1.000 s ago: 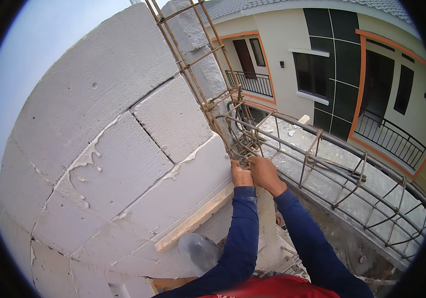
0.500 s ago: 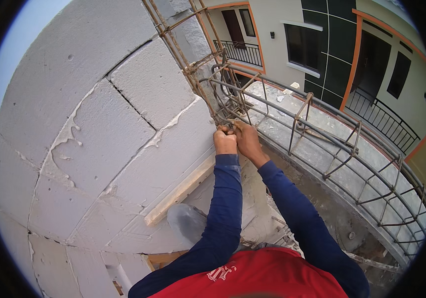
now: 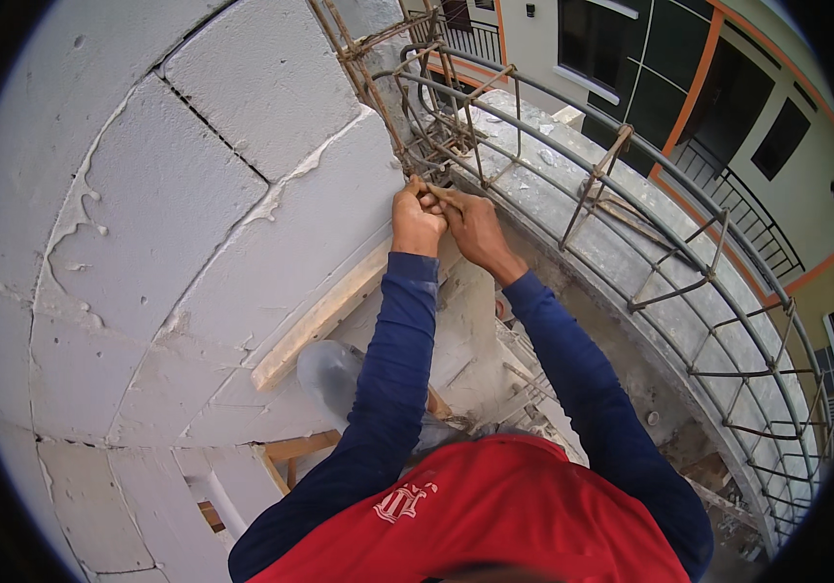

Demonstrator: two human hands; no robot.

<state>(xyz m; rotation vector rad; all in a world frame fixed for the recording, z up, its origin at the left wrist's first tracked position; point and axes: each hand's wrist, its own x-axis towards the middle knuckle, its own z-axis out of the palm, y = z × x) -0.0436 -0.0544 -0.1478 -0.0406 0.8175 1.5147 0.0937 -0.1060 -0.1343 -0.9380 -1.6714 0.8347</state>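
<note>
Both my hands meet at the foot of an upright rusty rebar column (image 3: 363,83), beside the edge of a light block wall (image 3: 208,228). My left hand (image 3: 418,222) is closed, its fingers curled near the bottom of the bars. Against it, my right hand (image 3: 480,233) is closed in a pinch, thumb and fingers pointing left. Whatever lies between the fingertips is too small and covered to make out. Just beyond the hands, a horizontal rebar cage (image 3: 630,214) joins the column in a tangle of bars and stirrups (image 3: 446,136).
The cage curves right above a grey concrete ledge (image 3: 553,160). A wooden batten (image 3: 324,311) lies along the wall, left of my forearms, near a greyish rounded object (image 3: 327,374). Rubble and boards lie below on the right. A building with balcony railings (image 3: 742,209) stands beyond.
The view has tilted downward, so the wall, cage and hands sit higher in the picture. My hands remain at the column's foot, the right knuckles slightly farther from the left hand.
</note>
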